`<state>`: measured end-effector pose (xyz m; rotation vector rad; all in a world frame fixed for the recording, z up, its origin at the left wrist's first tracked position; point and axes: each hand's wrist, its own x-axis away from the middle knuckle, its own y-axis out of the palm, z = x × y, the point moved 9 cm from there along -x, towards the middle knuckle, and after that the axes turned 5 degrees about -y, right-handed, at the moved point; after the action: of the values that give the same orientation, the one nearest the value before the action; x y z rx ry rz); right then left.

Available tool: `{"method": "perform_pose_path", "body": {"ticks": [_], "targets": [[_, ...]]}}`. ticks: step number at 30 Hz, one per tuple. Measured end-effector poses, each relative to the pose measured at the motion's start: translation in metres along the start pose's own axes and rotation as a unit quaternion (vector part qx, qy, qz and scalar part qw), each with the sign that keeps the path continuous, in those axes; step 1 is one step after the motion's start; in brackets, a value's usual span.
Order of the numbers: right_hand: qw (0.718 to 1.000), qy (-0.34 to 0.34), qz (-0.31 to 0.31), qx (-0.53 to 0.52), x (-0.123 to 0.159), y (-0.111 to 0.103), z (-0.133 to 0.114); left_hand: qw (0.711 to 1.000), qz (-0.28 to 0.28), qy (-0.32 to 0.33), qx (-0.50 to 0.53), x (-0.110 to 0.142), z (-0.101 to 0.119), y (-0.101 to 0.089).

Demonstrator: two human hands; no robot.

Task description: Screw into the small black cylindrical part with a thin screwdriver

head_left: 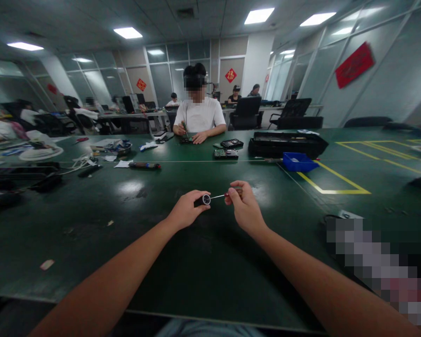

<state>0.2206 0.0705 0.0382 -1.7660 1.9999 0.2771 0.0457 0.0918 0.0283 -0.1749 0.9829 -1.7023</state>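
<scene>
Over the green table, my left hand (188, 208) is closed around a small black cylindrical part (206, 200) with a pale ring on the end facing me. Its full shape is hidden by my fingers. A screwdriver (218, 196) with a thin metal shaft and a reddish handle is gripped by the fingers of my right hand (243, 206). The shaft points left, and its tip is at or very close to the ringed end; whether it touches, I cannot tell.
Across the table (182, 281), a person in a white shirt (199, 114) handles a small item. Hard drives (226, 153), a long black case (284, 144) and a blue bin (298, 162) lie ahead. A dark rod-shaped tool (145, 165) and cables (80, 163) are left; yellow tape (344, 191) marks the right.
</scene>
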Motion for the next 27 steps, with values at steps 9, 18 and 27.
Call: {"method": "perform_pose_path", "body": {"ticks": [9, 18, 27], "targets": [[0.987, 0.093, 0.029, -0.128, 0.0, 0.001, 0.017, 0.996, 0.019, 0.066, -0.064, -0.002, 0.011, -0.007], [0.976, 0.155, 0.057, -0.14, -0.006, -0.013, 0.041, 0.991, -0.004, 0.061, -0.119, -0.007, 0.007, 0.0], [0.999, 0.036, 0.022, -0.01, -0.005, -0.007, 0.009, 0.995, 0.005, 0.033, -0.089, -0.004, 0.003, -0.002]]}}
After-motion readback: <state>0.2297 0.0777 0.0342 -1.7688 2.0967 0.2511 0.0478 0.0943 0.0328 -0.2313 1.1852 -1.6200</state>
